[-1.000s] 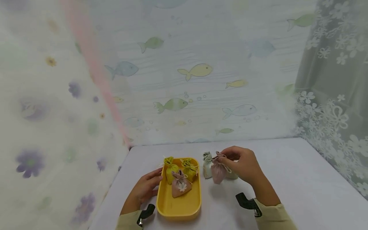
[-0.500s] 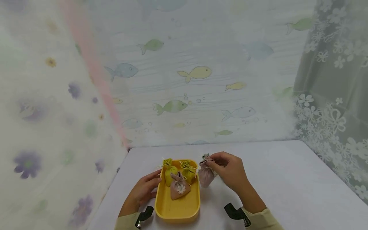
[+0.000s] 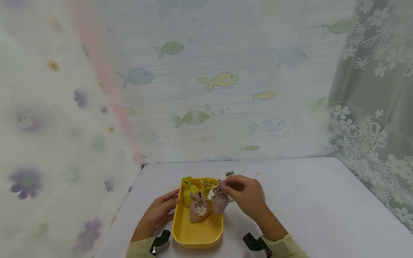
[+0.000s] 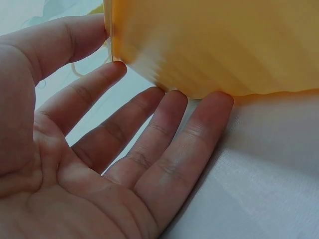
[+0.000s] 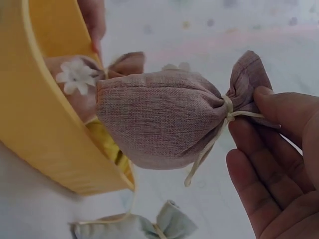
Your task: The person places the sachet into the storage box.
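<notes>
The right hand [image 3: 246,197] pinches a mauve pouch [image 5: 162,122] by its neck, between the hands; the left hand [image 3: 158,214], fingers spread, touches a yellow tray [image 3: 197,233] holding other pouches [image 3: 190,196].

Fish-print backdrop [image 3: 226,86] beside white-flowered curtain [image 3: 374,132]

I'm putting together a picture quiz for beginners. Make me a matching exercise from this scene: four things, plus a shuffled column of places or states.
Column one
1. Left hand
2. Right hand
3. Yellow-green pouches
4. Pale green pouch

Column two
A. Outside the yellow tray, mostly hidden in the head view
B. Pinching a mauve pouch by its gathered top
C. Inside the tray
D. Touching the tray's outside

Pairs: 1-D, 2-B, 3-C, 4-A
</notes>
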The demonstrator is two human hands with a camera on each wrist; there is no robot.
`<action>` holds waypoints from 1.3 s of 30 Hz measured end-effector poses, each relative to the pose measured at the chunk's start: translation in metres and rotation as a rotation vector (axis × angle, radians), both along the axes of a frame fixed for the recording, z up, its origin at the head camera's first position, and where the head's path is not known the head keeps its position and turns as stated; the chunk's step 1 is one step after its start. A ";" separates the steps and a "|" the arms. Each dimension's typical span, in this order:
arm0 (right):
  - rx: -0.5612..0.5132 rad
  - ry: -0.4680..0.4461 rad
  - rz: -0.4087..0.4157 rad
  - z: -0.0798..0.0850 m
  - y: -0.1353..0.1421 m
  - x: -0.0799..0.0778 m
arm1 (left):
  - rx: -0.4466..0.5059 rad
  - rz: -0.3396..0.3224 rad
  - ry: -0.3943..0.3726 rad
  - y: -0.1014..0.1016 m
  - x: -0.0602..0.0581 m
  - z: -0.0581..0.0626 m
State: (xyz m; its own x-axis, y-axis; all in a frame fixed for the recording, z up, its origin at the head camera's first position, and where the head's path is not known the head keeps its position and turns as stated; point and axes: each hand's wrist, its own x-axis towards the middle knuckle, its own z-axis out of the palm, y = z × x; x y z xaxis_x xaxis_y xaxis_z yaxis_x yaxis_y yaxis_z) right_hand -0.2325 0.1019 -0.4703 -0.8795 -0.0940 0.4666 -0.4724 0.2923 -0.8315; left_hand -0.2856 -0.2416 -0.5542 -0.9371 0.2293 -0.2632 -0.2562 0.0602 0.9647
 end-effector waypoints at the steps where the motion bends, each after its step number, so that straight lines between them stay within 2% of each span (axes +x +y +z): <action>1: 0.002 -0.008 0.005 -0.002 -0.001 0.000 | 0.000 -0.002 0.000 0.000 0.000 0.000; 4: -0.004 -0.037 0.035 -0.008 -0.006 -0.002 | -0.001 -0.009 0.008 0.000 -0.001 -0.001; 9: 0.009 -0.062 0.033 -0.016 -0.013 -0.005 | 0.001 0.002 0.007 0.000 -0.001 -0.001; 19: 0.093 -0.042 -0.016 -0.024 -0.015 -0.006 | 0.013 0.005 0.008 0.002 -0.001 -0.003; 27: 0.217 0.040 0.017 -0.032 -0.025 -0.007 | -0.008 0.041 0.005 0.001 0.001 -0.003; 39: 0.302 0.027 0.039 -0.037 -0.024 -0.007 | 0.004 0.031 0.005 0.001 0.000 -0.002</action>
State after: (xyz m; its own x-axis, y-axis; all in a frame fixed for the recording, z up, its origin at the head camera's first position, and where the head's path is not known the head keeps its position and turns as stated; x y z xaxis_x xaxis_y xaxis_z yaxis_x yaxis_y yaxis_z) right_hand -0.2400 0.0775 -0.5075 -0.8599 -0.2661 0.4356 -0.5093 0.5057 -0.6964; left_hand -0.2852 -0.2401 -0.5567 -0.9451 0.2008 -0.2577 -0.2533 0.0478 0.9662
